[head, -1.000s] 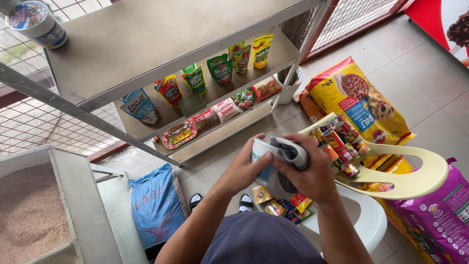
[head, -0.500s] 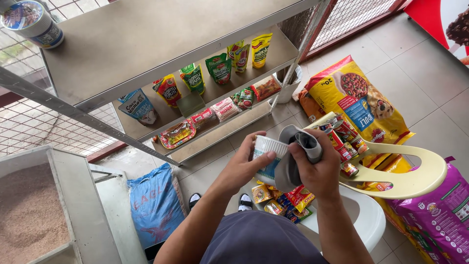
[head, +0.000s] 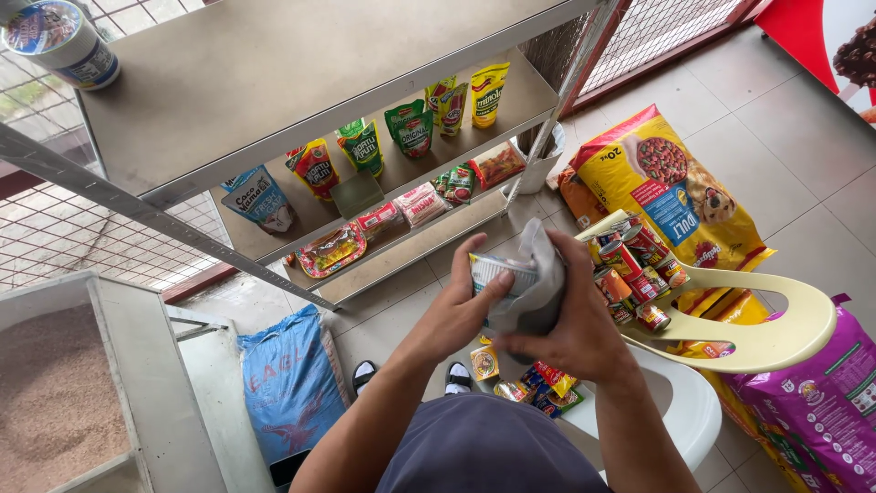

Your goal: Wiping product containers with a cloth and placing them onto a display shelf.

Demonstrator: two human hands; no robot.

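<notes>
— What's the floor like?
— Pale grey tiles (head: 803, 137), daylit.
— And furniture?
— A grey metal shelf rack (head: 274, 100) against wire-mesh grating (head: 55, 237), with a cream plastic chair (head: 766, 338) beside it.

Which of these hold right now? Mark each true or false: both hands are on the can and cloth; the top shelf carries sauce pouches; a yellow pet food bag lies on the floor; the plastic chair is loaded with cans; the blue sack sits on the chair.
1. Both hands are on the can and cloth. True: the left hand grips the can and the right hand presses the grey cloth against it.
2. The top shelf carries sauce pouches. False: the top shelf holds only a tub; the pouches stand one shelf lower.
3. A yellow pet food bag lies on the floor. True: the yellow bag.
4. The plastic chair is loaded with cans. True: the chair, red cans.
5. The blue sack sits on the chair. False: the blue sack is on the floor.
</notes>
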